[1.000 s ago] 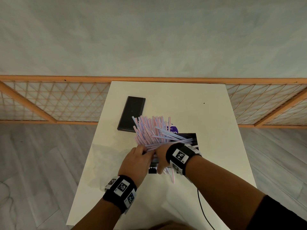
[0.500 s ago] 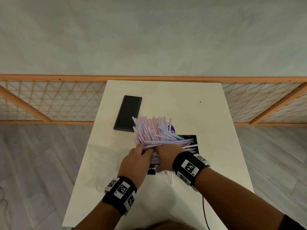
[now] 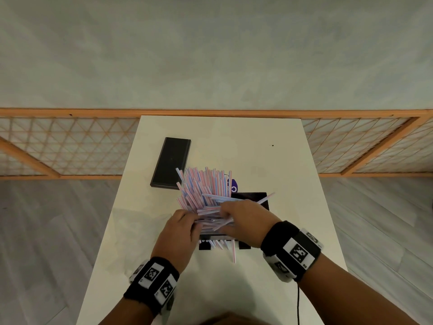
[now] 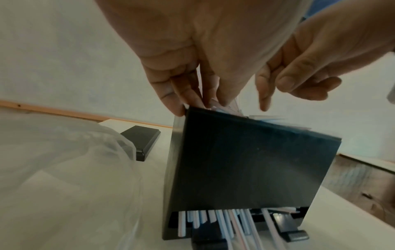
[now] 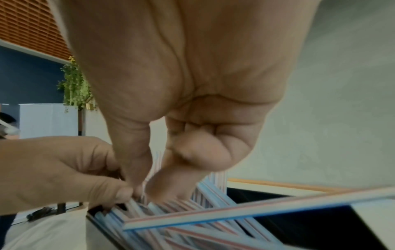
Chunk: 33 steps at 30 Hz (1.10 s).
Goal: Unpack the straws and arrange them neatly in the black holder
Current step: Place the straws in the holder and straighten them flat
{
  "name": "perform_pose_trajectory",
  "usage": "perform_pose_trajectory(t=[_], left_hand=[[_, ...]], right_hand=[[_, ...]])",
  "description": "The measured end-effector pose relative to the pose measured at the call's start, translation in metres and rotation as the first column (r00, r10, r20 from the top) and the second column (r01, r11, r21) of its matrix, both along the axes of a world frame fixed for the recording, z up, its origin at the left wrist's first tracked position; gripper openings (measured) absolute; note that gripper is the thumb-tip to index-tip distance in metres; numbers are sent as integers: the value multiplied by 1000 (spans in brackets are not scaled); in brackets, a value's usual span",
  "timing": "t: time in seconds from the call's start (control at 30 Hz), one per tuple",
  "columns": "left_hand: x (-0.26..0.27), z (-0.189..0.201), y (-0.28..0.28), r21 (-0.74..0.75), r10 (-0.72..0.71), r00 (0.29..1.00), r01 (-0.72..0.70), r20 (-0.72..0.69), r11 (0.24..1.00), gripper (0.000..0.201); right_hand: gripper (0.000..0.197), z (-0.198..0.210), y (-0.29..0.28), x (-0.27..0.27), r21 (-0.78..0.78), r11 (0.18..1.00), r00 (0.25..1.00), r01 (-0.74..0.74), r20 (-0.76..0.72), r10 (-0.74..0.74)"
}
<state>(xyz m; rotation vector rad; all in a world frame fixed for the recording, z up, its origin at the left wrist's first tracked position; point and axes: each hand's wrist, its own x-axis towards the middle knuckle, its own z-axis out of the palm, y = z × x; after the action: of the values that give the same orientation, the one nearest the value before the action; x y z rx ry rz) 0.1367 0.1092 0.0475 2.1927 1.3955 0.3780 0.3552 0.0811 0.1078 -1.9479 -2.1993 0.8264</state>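
A fan of pink, blue and white striped straws [image 3: 203, 186] stands in the black holder [image 3: 251, 197] at the table's middle, with a few straws lying crosswise on top [image 5: 245, 211]. Several straw ends poke out of the slot at the holder's foot [image 4: 224, 223]. My left hand [image 3: 195, 220] grips the straws at the holder's near left corner [image 4: 198, 103]. My right hand [image 3: 225, 212] reaches down from the right, its thumb and forefinger pinching into the straws beside the left hand [image 5: 145, 191]. The holder's front wall [image 4: 245, 169] hides the lower part of the straws.
A flat black lid [image 3: 171, 163] lies on the white table [image 3: 269, 160] behind and left of the holder. A crumpled clear plastic bag [image 4: 64, 169] lies left of the holder. A purple label [image 3: 233, 186] shows behind the straws. A black cable [image 3: 298, 301] hangs from my right wrist.
My right wrist has swung out to the right and nearer to me while its fingers stay in the straws. The left hand has hardly moved. The crosswise straws have shifted slightly.
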Motion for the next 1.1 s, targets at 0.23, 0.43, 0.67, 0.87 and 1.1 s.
perform_pose_trajectory(t=[0.23,0.43,0.67,0.87,1.1], left_hand=[[4,17,-8,64,36,999,-38,35,997,36],[14,11,-13,133,-167,971,191,-168,973,50],[18,8,-10,12,-61,995,62,-77,998,41],[11,9,-2,74,-28,996,34,-81,997,38],[11,10,-4,210,-129,988,145,-87,967,58]], right_hand=[[35,-23,-6,10,17,990,986,143,86,-144],[30,-43,-1,3,-59,994,977,93,197,-80],[29,-40,7,-21,3,1000,968,-7,251,6],[23,-34,2,-19,72,994,994,80,67,-85],[19,-54,3,15,210,951,963,227,95,-251]])
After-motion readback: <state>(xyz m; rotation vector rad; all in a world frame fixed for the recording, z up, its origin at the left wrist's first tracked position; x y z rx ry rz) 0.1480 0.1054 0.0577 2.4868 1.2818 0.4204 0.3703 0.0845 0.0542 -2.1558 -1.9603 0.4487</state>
